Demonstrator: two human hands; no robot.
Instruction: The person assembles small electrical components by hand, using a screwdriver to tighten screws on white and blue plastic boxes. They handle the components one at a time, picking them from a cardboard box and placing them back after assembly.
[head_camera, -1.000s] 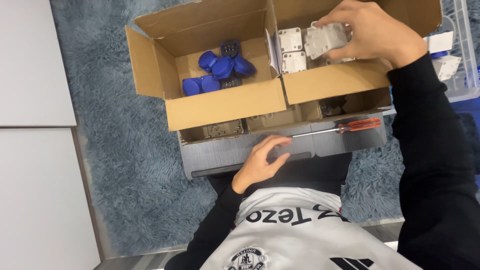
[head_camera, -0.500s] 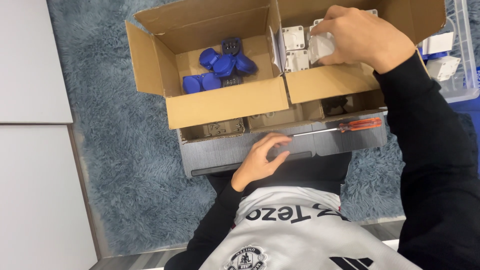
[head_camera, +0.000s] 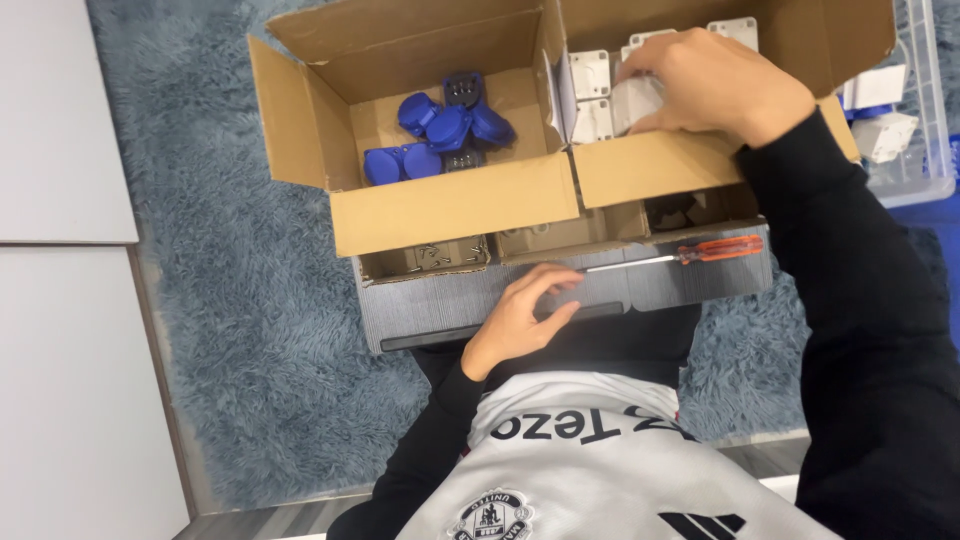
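My right hand (head_camera: 715, 85) grips a white housing (head_camera: 635, 100) in the far right box (head_camera: 650, 165), my left hand (head_camera: 520, 315) rests half-curled and empty beside the untouched screwdriver (head_camera: 680, 255), blue caps (head_camera: 440, 135) boxed left.

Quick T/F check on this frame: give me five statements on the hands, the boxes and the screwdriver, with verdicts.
1. The right hand reaches into the cardboard box of white parts. True.
2. The blue parts lie in the same box as the white ones. False: they are in the left cardboard box.
3. The left hand holds the screwdriver. False: the screwdriver lies on the grey tray, and the hand rests near its tip.
4. The screwdriver has an orange-red handle. True.
5. The boxes stand on bare wooden floor. False: a blue-grey shaggy rug lies beneath.
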